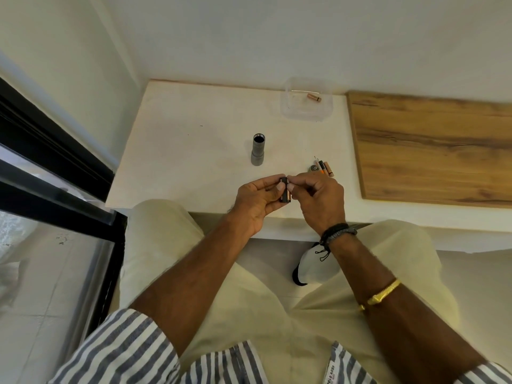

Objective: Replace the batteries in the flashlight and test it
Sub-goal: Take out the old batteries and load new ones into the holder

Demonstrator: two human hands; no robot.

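The grey flashlight body (pixel 258 149) stands upright on the white table (pixel 180 151), its open end facing up. My left hand (pixel 256 202) grips a black battery holder (pixel 284 193) just above the table's near edge. My right hand (pixel 318 199) pinches a copper-topped battery (pixel 289 194) against the holder's right side. Several loose batteries (pixel 325 169) and a small round cap (pixel 314 168) lie on the table just beyond my right hand.
A clear plastic container (pixel 306 102) with one battery (pixel 314 97) inside sits at the table's back. A wooden board (pixel 432 148) covers the surface to the right. A dark-framed glass panel (pixel 55 173) stands at the left. My knees are under the table edge.
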